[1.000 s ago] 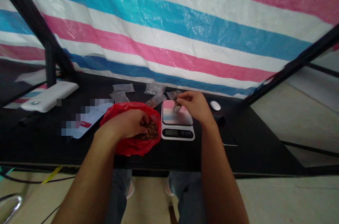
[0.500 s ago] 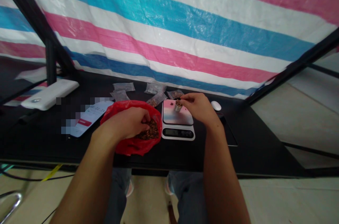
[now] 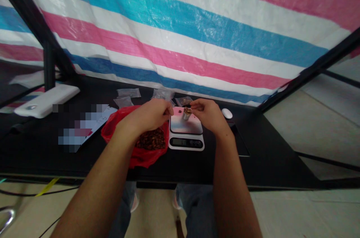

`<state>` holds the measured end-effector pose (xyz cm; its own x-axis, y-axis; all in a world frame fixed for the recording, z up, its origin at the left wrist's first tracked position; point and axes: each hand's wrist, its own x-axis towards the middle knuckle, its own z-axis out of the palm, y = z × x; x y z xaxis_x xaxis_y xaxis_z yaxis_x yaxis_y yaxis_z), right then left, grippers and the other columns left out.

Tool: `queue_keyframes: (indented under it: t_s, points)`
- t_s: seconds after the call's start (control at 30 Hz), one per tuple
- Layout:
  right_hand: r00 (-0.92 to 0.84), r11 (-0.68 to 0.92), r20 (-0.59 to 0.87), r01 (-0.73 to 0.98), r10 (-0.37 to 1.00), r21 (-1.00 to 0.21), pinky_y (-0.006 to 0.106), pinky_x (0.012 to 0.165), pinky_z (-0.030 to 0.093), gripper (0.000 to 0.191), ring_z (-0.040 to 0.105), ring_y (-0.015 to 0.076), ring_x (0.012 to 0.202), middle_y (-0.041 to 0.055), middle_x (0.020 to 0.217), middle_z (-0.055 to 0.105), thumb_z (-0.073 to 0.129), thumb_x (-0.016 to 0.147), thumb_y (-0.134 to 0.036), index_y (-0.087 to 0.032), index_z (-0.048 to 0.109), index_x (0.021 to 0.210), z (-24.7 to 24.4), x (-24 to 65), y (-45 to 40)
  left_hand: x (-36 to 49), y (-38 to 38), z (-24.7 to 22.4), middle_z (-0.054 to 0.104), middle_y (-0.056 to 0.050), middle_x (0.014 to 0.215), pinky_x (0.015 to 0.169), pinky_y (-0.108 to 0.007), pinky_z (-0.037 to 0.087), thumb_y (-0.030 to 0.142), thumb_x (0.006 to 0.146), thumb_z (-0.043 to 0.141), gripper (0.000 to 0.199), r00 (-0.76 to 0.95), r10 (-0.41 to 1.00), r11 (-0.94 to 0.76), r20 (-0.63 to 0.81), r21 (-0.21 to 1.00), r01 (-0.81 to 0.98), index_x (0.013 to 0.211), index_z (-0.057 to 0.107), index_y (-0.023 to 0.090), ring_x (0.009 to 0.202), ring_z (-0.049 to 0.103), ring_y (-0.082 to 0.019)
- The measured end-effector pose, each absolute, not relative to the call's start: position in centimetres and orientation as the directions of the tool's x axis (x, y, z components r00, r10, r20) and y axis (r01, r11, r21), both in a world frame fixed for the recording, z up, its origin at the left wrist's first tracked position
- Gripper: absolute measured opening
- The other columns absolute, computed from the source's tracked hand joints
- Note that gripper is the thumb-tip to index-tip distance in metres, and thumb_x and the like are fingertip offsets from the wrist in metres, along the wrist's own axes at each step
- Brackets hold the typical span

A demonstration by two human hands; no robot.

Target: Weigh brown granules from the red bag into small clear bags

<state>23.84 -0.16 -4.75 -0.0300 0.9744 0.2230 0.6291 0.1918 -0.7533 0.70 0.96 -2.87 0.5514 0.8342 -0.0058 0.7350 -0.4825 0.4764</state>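
Right hand [image 3: 209, 115] pinches a small metal cup [image 3: 186, 115] steadily with its fingertips, low over the pink platform of the digital scale [image 3: 185, 142] at centre; left hand [image 3: 147, 116], fingers bunched, reaches in beside it above the red plastic bag [image 3: 146, 159], its hold impossible to tell

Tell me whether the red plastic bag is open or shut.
Open: the red plastic bag gapes, its brown pieces showing inside, below the left hand.
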Motion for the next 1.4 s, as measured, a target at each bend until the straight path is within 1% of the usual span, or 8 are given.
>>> queue_keyframes:
  t_s: [0.2,0.37,0.53,0.7,0.9,1.03,1.27,1.4]
  points:
    - [-0.009,0.245,0.327,0.683,0.945,-0.689,0.033,0.086,0.058,0.019,0.077,0.0217,0.088,0.008,0.097,0.083,0.066,0.089,-0.011,-0.017,0.081,0.099,-4.6,23.8,-0.2,-0.9,-0.8,-3.0,0.082,-0.008,0.106,0.085,-0.031,0.053,0.015,0.09,0.062,0.024,0.48,0.825,-0.33,-0.299,0.436,0.837,0.107,0.078,0.019,0.096,0.075,-0.024]
    - [-0.122,0.3,0.358,0.811,0.926,-0.502,0.038,0.097,0.054,0.021,0.074,0.0267,0.104,0.0091,0.109,0.083,0.065,0.092,-0.016,-0.02,0.082,0.102,-4.5,21.7,0.2,-2.6,-2.3,-3.4,0.082,-0.005,0.104,0.083,-0.028,0.054,0.011,0.085,0.058,0.03,0.467,0.858,-0.317,-0.215,0.494,0.81,0.107,0.076,0.019,0.092,0.072,-0.021]
    - [-0.176,0.223,0.205,0.946,0.963,-0.237,0.044,0.101,0.049,0.028,0.068,0.0318,0.114,0.0109,0.116,0.081,0.064,0.092,-0.018,-0.022,0.082,0.114,-4.8,19.4,0.3,-3.9,-2.3,-4.3,0.081,-0.006,0.107,0.084,-0.03,0.057,0.013,0.078,0.063,0.031,0.438,0.858,-0.263,-0.269,0.504,0.823,0.106,0.074,0.02,0.095,0.074,-0.025]
    - [-0.162,0.185,0.168,0.974,0.972,-0.134,0.054,0.117,0.037,0.029,0.065,0.0336,0.123,0.0113,0.119,0.081,0.063,0.094,-0.02,-0.023,0.08,0.117,-5.4,18.3,0.9,-4.3,-2.3,-5.0,0.081,-0.007,0.104,0.083,-0.033,0.058,0.019,0.082,0.064,0.03,0.441,0.86,-0.245,-0.256,0.552,0.797,0.111,0.072,0.02,0.093,0.075,-0.026]
    - [-0.149,0.169,0.16,0.979,0.976,-0.114,0.06,0.122,0.032,0.029,0.066,0.0338,0.123,0.0116,0.118,0.081,0.058,0.096,-0.018,-0.023,0.08,0.115,-5.6,18.0,1.0,-3.2,-2.6,-4.6,0.081,-0.006,0.107,0.08,-0.033,0.056,0.022,0.09,0.061,0.02,0.501,0.856,-0.361,-0.129,0.545,0.757,0.103,0.076,0.024,0.096,0.075,-0.026]
    - [-0.135,0.156,0.156,0.979,0.978,-0.132,0.058,0.12,0.036,0.027,0.068,0.0348,0.121,0.0147,0.12,0.08,0.061,0.094,-0.017,-0.02,0.08,0.113,-5.5,18.1,1.0,-1.7,-2.3,-4.8,0.08,-0.008,0.119,0.093,-0.035,0.055,0.025,0.094,0.06,0.025,0.49,0.871,-0.419,-0.036,0.464,0.78,0.112,0.077,0.026,0.108,0.074,-0.028]
    - [-0.11,0.146,0.18,0.969,0.977,-0.198,0.068,0.125,0.025,0.032,0.067,0.0351,0.123,0.0131,0.118,0.08,0.06,0.091,-0.012,-0.022,0.08,0.114,-6.1,18.3,1.2,-0.4,-1.7,-5.6,0.08,-0.008,0.119,0.095,-0.039,0.056,0.031,0.097,0.058,0.027,0.445,0.894,-0.405,-0.043,0.346,0.847,0.114,0.078,0.03,0.111,0.075,-0.031]
    - [-0.137,0.249,0.307,0.898,0.942,-0.362,0.054,0.118,0.04,0.03,0.073,0.0304,0.113,0.0097,0.111,0.082,0.059,0.09,-0.01,-0.021,0.08,0.11,-5.3,19.4,1.4,-0.2,-1.6,-6.1,0.08,-0.009,0.116,0.089,-0.04,0.057,0.031,0.097,0.057,0.024,0.426,0.905,-0.399,-0.012,0.322,0.858,0.109,0.078,0.028,0.108,0.075,-0.033]
